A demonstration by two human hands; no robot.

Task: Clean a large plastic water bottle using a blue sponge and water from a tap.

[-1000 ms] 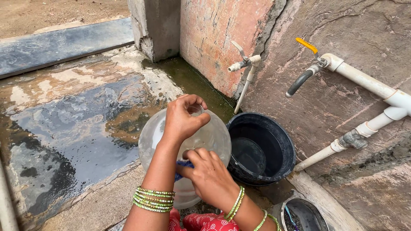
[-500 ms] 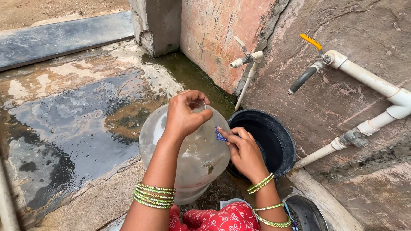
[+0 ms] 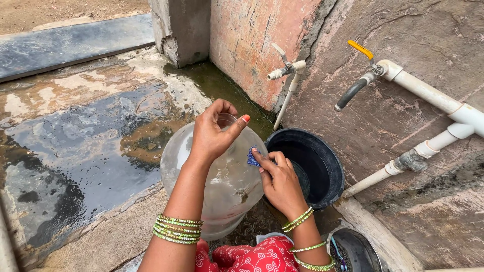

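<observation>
A large clear plastic water jar (image 3: 229,186) stands tilted on the wet ground in front of me. My left hand (image 3: 212,136) grips its neck and mouth from above. My right hand (image 3: 279,181) presses a small blue scrub pad (image 3: 253,157) against the jar's right shoulder. Green bangles sit on both wrists.
A black bucket (image 3: 330,171) stands right of the jar, below a white pipe tap (image 3: 283,70). A second tap with a yellow handle (image 3: 360,80) juts from the stone wall. A small dark vessel (image 3: 355,249) sits at bottom right. Wet slab (image 3: 85,146) lies left.
My right hand with the blue pad has moved from the jar's lower front up and around to its right shoulder. The left hand has kept its hold on the neck.
</observation>
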